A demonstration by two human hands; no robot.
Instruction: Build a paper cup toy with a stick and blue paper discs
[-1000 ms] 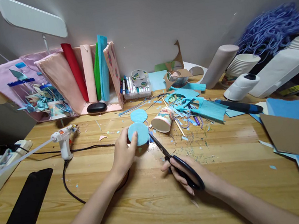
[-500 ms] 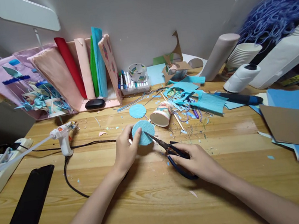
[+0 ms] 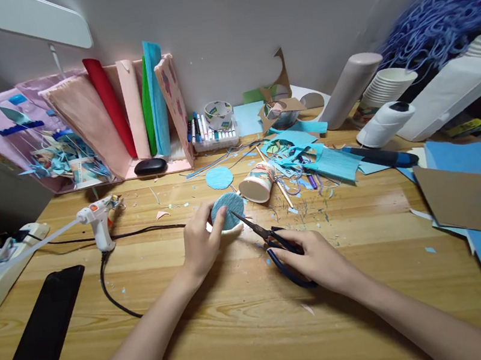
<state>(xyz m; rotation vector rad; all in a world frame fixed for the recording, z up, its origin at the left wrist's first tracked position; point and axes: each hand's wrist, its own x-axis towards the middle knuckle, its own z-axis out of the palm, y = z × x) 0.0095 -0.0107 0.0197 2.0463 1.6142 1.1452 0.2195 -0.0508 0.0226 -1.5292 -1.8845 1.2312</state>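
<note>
left hand (image 3: 199, 238): almost closed, pinching the textured blue disc (image 3: 234, 211) by its left side, thumb across the face.
right hand (image 3: 321, 258): curled round the handles of the black scissors (image 3: 266, 235), thumb and fingers wrapped on the loops.
blue disc: held in front of the paper cup (image 3: 258, 184), over the tabletop (image 3: 246, 331), a pale edge showing beneath it.
scissor tip: over the disc's face near the thumb; whether it touches is hard to tell, and the blades look close together.
thumb: best set well clear of the point, since a slip could nick it.
pressure: should be light; the sheet looks thin enough to pucker or tear.
support: fingers flat behind the disc would probably steady it.
second blue disc (image 3: 219, 178): flat beyond the hands, better left undisturbed.
</note>
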